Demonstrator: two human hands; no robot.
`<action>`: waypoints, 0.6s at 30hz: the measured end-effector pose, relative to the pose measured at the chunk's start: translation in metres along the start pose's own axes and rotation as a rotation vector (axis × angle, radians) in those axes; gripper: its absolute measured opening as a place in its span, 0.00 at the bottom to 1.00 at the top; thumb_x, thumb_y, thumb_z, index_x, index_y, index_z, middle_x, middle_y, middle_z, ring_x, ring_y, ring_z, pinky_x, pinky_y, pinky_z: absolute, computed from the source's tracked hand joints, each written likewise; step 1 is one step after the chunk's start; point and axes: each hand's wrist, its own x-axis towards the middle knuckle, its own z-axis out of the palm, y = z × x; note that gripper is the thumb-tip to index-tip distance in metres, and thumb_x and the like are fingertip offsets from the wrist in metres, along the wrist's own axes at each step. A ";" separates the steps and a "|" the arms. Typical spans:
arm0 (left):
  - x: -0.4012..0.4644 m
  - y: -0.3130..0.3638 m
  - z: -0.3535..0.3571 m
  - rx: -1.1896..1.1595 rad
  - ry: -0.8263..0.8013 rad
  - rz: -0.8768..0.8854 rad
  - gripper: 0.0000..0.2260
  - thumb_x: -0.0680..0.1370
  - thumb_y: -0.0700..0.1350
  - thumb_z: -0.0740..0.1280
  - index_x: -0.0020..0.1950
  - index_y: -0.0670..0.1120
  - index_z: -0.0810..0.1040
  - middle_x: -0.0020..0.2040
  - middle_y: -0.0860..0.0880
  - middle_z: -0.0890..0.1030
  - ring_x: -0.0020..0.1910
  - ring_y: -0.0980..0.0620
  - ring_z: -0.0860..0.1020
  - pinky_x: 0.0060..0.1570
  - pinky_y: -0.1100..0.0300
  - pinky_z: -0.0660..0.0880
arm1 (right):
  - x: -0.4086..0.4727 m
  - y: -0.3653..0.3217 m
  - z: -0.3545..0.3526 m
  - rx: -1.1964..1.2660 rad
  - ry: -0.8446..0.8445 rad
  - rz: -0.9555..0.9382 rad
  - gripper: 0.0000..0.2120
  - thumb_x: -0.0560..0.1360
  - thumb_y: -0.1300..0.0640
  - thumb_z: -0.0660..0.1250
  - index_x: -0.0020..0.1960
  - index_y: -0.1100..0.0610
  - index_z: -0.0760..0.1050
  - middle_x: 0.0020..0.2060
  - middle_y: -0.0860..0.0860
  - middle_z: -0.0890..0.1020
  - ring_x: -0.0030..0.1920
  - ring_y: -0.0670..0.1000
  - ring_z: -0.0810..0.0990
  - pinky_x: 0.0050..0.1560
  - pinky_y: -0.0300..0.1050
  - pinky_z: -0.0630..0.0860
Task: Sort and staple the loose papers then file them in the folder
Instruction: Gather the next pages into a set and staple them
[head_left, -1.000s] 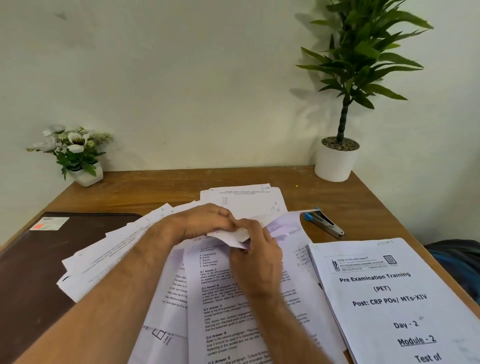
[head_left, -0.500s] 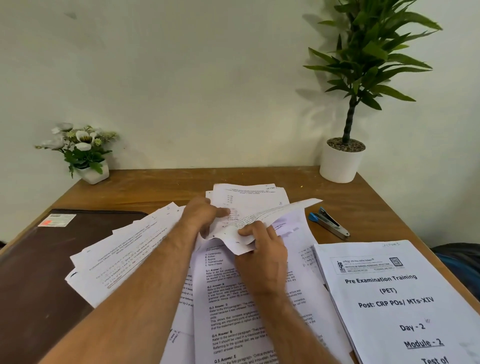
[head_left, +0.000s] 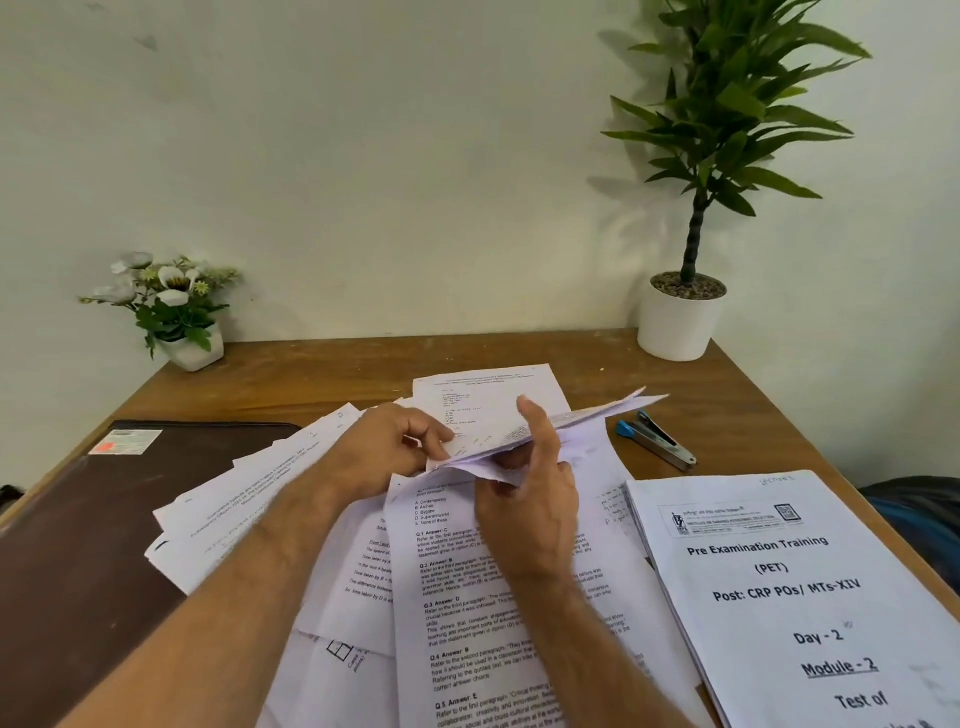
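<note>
Loose printed sheets (head_left: 519, 623) lie fanned across the wooden desk (head_left: 311, 374). Both hands hold a small bunch of pages (head_left: 582, 421) lifted above the pile. My left hand (head_left: 395, 447) pinches its near-left corner. My right hand (head_left: 530, 499) grips the bunch from below, with the index finger raised along the top sheet. A dark brown folder (head_left: 104, 519) lies shut at the left. A blue and metal stapler (head_left: 657, 440) rests to the right of the lifted pages. A stacked set titled "Pre Examination Training" (head_left: 789, 597) sits at the right.
A small white pot of white flowers (head_left: 171, 312) stands at the back left. A tall green plant in a white pot (head_left: 680, 317) stands at the back right. A dark blue object (head_left: 919, 514) shows beyond the desk's right edge.
The bunch of pages has risen off the pile and spread open towards the right. My right index finger has lifted onto the top sheet.
</note>
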 end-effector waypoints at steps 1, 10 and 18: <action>-0.004 -0.002 -0.001 0.000 0.003 0.001 0.18 0.71 0.24 0.68 0.39 0.47 0.88 0.49 0.58 0.86 0.49 0.67 0.80 0.44 0.76 0.73 | -0.001 0.001 0.000 0.001 0.006 0.006 0.36 0.74 0.55 0.74 0.64 0.29 0.54 0.55 0.40 0.79 0.54 0.49 0.75 0.48 0.42 0.78; 0.017 -0.004 -0.006 -0.205 0.340 -0.358 0.08 0.74 0.39 0.68 0.40 0.46 0.86 0.39 0.44 0.86 0.41 0.44 0.85 0.49 0.46 0.84 | 0.004 -0.001 -0.003 -0.043 -0.018 0.011 0.18 0.76 0.55 0.71 0.52 0.41 0.63 0.55 0.44 0.80 0.54 0.49 0.72 0.48 0.43 0.78; 0.037 0.018 0.012 -0.093 0.262 -0.523 0.15 0.72 0.44 0.80 0.41 0.38 0.77 0.32 0.45 0.79 0.14 0.55 0.73 0.16 0.67 0.67 | 0.001 -0.003 -0.002 -0.036 -0.038 -0.010 0.19 0.76 0.58 0.71 0.51 0.41 0.63 0.51 0.41 0.77 0.54 0.49 0.71 0.49 0.45 0.79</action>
